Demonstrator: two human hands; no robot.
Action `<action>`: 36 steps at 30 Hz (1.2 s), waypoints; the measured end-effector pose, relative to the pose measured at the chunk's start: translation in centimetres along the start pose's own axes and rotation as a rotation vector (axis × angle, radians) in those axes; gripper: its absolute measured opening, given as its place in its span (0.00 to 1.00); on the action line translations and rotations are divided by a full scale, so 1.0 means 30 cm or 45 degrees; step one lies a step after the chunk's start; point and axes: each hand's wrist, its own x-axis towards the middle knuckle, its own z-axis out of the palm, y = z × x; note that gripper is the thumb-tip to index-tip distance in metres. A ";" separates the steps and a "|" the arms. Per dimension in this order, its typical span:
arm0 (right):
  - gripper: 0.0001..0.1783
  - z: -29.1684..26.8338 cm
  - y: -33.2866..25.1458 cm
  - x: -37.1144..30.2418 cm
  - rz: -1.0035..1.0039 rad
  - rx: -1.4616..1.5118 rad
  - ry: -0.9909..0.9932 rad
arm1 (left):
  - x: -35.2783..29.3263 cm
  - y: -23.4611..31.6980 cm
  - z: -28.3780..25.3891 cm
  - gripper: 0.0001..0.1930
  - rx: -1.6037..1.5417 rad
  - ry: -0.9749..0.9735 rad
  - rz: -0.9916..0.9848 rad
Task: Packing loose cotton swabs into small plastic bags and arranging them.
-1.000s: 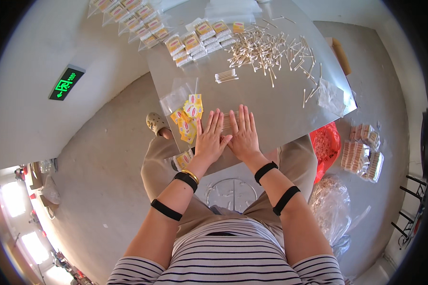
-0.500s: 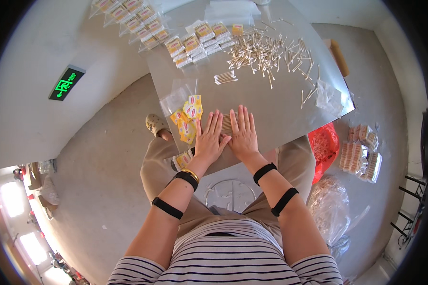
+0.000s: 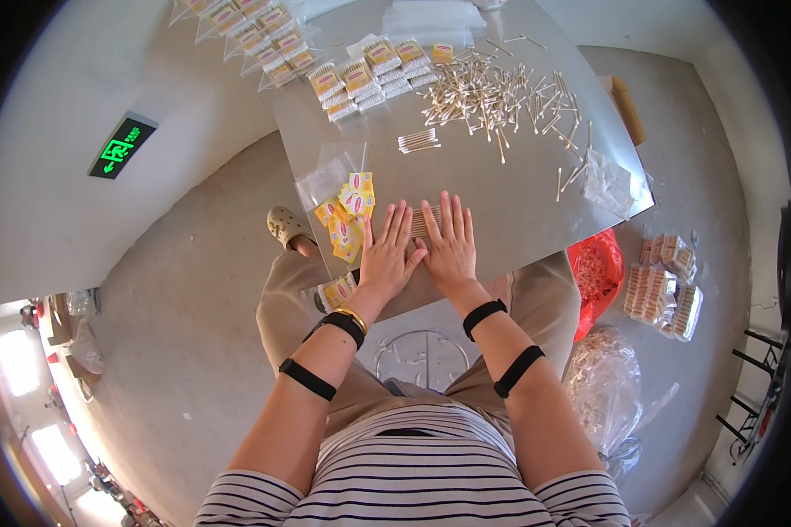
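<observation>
My left hand (image 3: 387, 255) and my right hand (image 3: 449, 241) lie side by side at the table's near edge, fingers stretched out and thumbs close together. Between and partly under them is a flat row of cotton swabs (image 3: 426, 220); my palms and fingers cover its ends. Just left of my left hand are yellow-and-white printed cards (image 3: 346, 230), overlapping loosely. A filled pack of swabs (image 3: 335, 292) sits by my left wrist. Farther off, a small neat row of swabs (image 3: 419, 140) lies below a big loose heap of swabs (image 3: 483, 95).
Stacked swab packs (image 3: 360, 81) stand at the far left of the metal table (image 3: 510, 198). Clear bags (image 3: 323, 182) lie beyond the cards, and a crumpled bag (image 3: 608, 183) at the right corner. On the floor right are a red bag (image 3: 597, 281) and bundled packs (image 3: 662, 294).
Both hands stay flat over the swab row, with only a very slight shift. The whole view has moved a little; the things on the table look unchanged.
</observation>
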 end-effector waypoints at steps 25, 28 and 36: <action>0.40 0.006 -0.190 -0.169 -0.302 0.014 -0.259 | -0.369 -0.243 0.010 0.31 -0.796 0.453 -1.383; 0.39 0.009 -0.210 -0.174 -0.304 0.028 -0.235 | -0.365 -0.263 0.050 0.32 -0.756 0.418 -1.414; 0.43 0.025 -0.258 -0.176 -0.324 -0.004 -0.244 | -0.351 -0.250 0.078 0.29 -1.568 0.647 -1.545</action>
